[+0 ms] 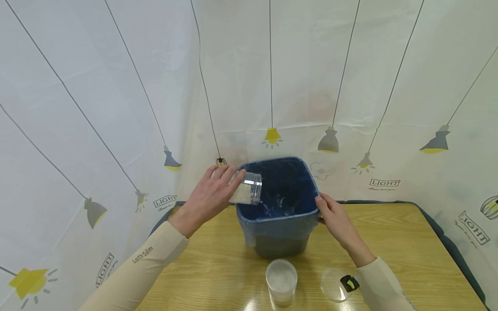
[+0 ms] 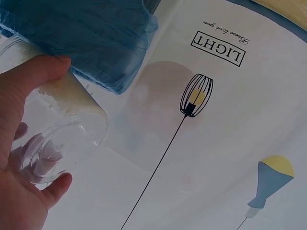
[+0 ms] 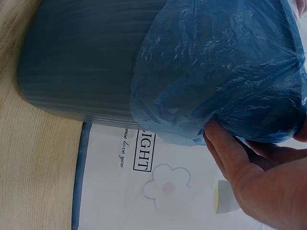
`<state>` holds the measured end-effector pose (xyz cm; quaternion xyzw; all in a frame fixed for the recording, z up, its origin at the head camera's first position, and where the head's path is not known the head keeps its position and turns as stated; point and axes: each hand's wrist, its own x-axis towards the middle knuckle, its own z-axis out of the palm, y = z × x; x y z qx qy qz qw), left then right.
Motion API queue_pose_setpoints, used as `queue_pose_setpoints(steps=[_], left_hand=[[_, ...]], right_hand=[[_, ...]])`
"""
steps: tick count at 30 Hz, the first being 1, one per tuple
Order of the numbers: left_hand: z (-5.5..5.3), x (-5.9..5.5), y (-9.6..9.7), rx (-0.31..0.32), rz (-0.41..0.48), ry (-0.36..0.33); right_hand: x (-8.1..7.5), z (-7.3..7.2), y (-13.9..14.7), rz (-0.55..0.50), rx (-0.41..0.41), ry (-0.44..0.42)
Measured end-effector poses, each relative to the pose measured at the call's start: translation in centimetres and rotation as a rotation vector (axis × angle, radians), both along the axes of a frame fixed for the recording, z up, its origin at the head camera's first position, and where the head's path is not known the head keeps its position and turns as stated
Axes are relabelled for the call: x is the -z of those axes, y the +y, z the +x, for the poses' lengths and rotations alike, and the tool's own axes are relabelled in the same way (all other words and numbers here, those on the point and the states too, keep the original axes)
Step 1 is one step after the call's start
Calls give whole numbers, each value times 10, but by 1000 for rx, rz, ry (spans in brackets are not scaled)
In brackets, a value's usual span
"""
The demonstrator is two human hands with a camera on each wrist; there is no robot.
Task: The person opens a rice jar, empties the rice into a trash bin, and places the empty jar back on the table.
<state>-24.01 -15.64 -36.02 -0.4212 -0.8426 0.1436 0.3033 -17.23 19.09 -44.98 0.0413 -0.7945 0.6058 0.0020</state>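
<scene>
My left hand (image 1: 215, 190) grips a clear plastic jar (image 1: 247, 188) tipped on its side, its mouth over the left rim of a trash can (image 1: 282, 246). Pale, rice-like grains lie along the jar's lower side, and some bits fall from the mouth into the can. A thin blue bag (image 3: 216, 72) lines the can and is folded down over its outside. At the can's right rim, my right hand (image 1: 337, 221) pinches the edge, thumb on top and fingers under the bag's fold. In the left wrist view the jar's clear base (image 2: 62, 148) faces the camera.
On the wooden table (image 1: 210, 268), a clear container (image 1: 282, 280) with whitish contents stands in front of the can. A round clear lid (image 1: 332, 285) lies to its right, by my right sleeve. Behind the table hangs a white sheet (image 1: 241, 77) printed with lamps.
</scene>
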Motion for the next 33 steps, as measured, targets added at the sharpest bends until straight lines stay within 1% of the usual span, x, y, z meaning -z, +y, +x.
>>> queue_pose_setpoints(steps=[5, 11, 16, 25, 28, 33], left_hand=[[1, -1, 0, -7, -12, -1], [2, -3, 1, -35, -46, 7], [3, -5, 2, -52, -71, 0], [4, -6, 3, -62, -112, 17], [4, -6, 3, -68, -112, 18], [4, -6, 3, -69, -87, 17]], right_hand=[[0, 0, 0, 2, -2, 1], [0, 0, 0, 6, -2, 3], [-1, 0, 0, 10, -1, -1], [0, 0, 0, 7, 2, -7], [-1, 1, 0, 4, 3, -5], [-1, 1, 0, -1, 6, -4]])
